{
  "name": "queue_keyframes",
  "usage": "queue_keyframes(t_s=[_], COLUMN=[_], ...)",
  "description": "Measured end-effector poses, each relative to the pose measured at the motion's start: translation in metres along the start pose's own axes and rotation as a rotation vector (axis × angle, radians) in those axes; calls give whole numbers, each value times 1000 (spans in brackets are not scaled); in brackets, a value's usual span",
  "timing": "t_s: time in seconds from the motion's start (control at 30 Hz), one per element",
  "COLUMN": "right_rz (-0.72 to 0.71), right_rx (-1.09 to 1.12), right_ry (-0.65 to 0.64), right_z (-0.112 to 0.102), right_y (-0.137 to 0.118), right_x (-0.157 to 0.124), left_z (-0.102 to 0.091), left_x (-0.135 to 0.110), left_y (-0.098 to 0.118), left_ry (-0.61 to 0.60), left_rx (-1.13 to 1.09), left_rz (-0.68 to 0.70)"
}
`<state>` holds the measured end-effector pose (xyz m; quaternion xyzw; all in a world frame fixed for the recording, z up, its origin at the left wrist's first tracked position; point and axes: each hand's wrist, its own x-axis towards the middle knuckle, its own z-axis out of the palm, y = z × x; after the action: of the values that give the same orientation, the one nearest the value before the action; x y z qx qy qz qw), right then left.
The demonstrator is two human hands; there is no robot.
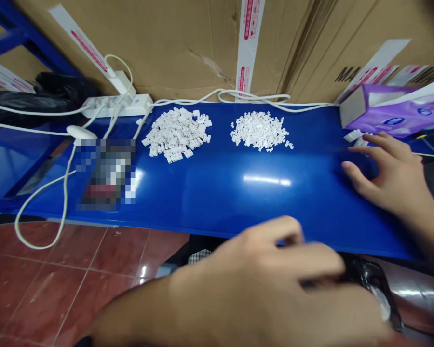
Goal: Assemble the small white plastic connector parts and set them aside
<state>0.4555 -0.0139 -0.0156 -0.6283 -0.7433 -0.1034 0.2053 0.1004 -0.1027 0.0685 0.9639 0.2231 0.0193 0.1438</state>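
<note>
My left hand [271,274] reaches across the foreground, its fingers bent and smeared by motion. I cannot make out whether it holds anything. Beyond and below its fingers hangs a black plastic bag [374,274] with something white in it. At the right end of the blue table [210,193], my right hand [394,166] has its fingers spread, with the fingertips beside a few small white plastic pieces [354,135]. Farther back lie a pile of flat white plastic pieces [179,132] and, to its right, a pile of smaller white plastic bits [259,130].
A purple tissue pack [394,113] stands at the back right. Large cardboard boxes [188,48] line the rear. A white power strip [141,106] with cables sits back left, near a pixelated object [108,176]. One cable loop [39,246] hangs over the front edge above red floor tiles [75,289].
</note>
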Motion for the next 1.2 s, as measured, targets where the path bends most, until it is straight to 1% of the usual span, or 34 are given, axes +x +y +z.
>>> queue_keyframes(t_s=[0.03,0.1,0.13,0.2,0.27,0.3,0.37,0.43,0.53,0.6,0.73,0.83,0.93,1.03,1.13,1.2], right_rz=[-28,-96,-131,-192,-250,-278,-320,-338,-350,-344,-328,-316,-292,-286,-301,-311], right_rx=[-2,-5,-4,6,24,33,50,88,128,151,188,201,207,201,185,187], right_ry=[0,-2,-5,-2,8,3,-28,-41,-35,-9,14,19,19,11,13,6], right_z=[0,0,1,4,10,14,21,27,34,36,37,37,39,42,41,39], right_y=[-1,-6,-10,-20,-32,-38,-51,-64,-79,-86,-89,-85,-80,-79,-79,-80], right_x=[1,5,7,16,28,36,54,73,97,105,103,98,98,98,96,94], left_z=[-3,-3,-2,0,-4,-8,-18,-29,-39,-41,-43,-44,-40,-26,-9,0], left_x=[2,0,-4,-13,-23,-26,-29,-26,-16,-9,-4,-2,8,30,58,74], left_y=[-11,-41,-60,-100,-137,-152,-172,-182,-187,-189,-197,-198,-188,-168,-147,-139], left_ry=[44,264,313,335,306,276,225,157,65,32,17,43,97,103,132,152], left_rx=[-15,-14,14,111,209,257,347,427,499,512,507,481,352,156,5,-46], left_rz=[53,59,24,-101,-257,-334,-455,-544,-612,-629,-622,-595,-497,-368,-321,-318])
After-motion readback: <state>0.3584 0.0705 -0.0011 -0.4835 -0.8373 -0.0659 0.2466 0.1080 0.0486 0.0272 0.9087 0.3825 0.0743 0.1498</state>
